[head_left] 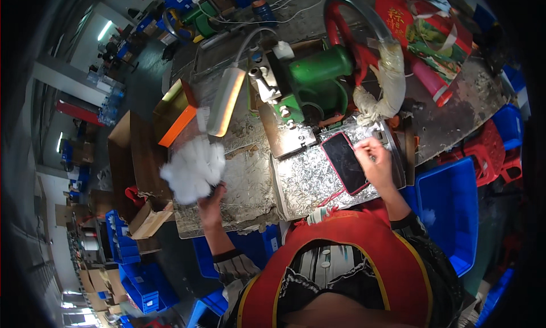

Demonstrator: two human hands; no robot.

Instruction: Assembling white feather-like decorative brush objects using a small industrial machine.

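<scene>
At the left of the bench, my left hand point(211, 204) grips the near edge of a large white fluffy clump point(193, 168), which looks like cotton or fibre wadding. The clump hides most of its fingers. My right hand point(375, 164) is raised with its fingers curled together, by the right edge of a phone point(344, 162). Whatever those fingers may pinch is too small to make out. The phone has a dark screen and a red case, and lies on a crinkled silvery sheet point(296, 186). Just beyond the phone stands a green machine point(321, 72) with a metal plate point(290, 137).
A lit lamp point(226, 103) on a bent neck stands left of the machine. An orange tray point(176, 114) and a cardboard box point(128, 157) sit further left. A thick hose point(392, 77) and a red bag point(426, 32) are at the right; a blue bin point(446, 214) stands below.
</scene>
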